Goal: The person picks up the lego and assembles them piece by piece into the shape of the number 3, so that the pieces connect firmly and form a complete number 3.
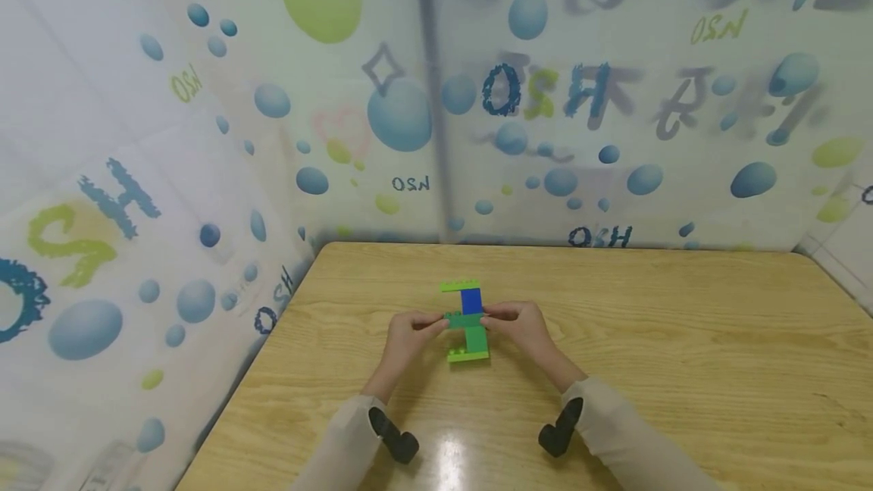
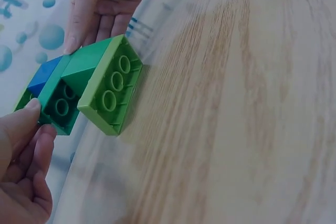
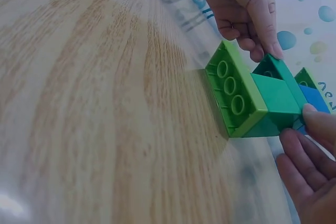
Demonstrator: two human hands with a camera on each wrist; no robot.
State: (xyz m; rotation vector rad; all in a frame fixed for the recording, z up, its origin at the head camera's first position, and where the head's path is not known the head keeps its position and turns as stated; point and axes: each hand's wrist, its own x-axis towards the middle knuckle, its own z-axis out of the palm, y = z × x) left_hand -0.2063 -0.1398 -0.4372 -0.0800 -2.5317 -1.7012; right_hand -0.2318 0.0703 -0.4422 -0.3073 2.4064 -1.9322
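Both hands hold a stack of toy building bricks built in an E shape. Its middle brick is a dark green plate (image 1: 455,320), between a blue brick (image 1: 471,301) and a green brick (image 1: 477,339). Light green plates cap both ends: a far one (image 1: 460,286) and a near one (image 1: 468,357). My left hand (image 1: 409,336) pinches the free end of the dark green plate between thumb and fingers. At its opposite end, my right hand (image 1: 524,324) pinches the same plate. The near plate's hollow underside (image 2: 116,81) faces the left wrist camera.
A wooden table (image 1: 648,339) lies under the hands. Behind it and along the left hang pale sheets (image 1: 600,150) printed with blue and green bubbles. Dark wrist mounts (image 1: 561,428) stick out at both beige sleeves (image 1: 624,430).
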